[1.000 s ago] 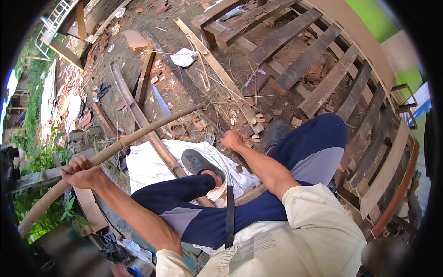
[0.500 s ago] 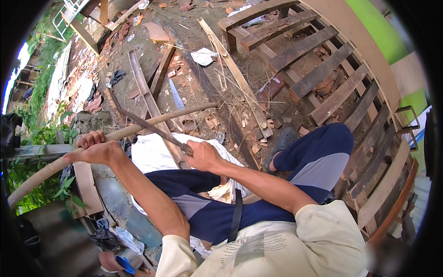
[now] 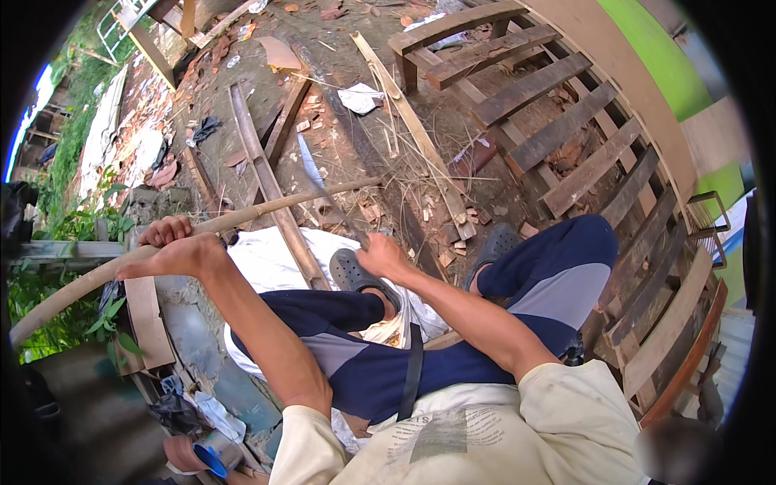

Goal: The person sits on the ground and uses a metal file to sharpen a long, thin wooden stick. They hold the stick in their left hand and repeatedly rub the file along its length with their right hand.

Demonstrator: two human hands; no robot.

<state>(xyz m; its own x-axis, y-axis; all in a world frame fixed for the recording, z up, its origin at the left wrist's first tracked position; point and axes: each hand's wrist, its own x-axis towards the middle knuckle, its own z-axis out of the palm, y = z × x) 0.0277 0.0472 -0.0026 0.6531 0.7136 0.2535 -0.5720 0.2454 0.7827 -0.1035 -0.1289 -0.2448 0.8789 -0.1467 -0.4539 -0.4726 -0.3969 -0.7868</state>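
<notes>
My left hand [image 3: 174, 246] is closed around a long pale bamboo pole [image 3: 267, 208] that runs from the lower left, across my knees, to the middle of the ground. My right hand [image 3: 382, 257] sits just above my left foot, gripping the handle of a thin dark knife [image 3: 335, 212]. The blade points up and to the left, reaching the pole. I am seated, with dark blue trousers and grey clogs [image 3: 352, 271]. A white sheet [image 3: 263, 259] lies under my legs.
A slatted wooden frame [image 3: 566, 121] curves along the right side. Split bamboo strips [image 3: 259, 162] and a long slat [image 3: 408, 121] lie on the littered dirt, with a white scrap [image 3: 360, 97] beyond. Green plants [image 3: 73, 226] and rubble line the left.
My right hand went left to the pole with the knife, then came back right toward my foot. My left hand slid a little further up the pole.
</notes>
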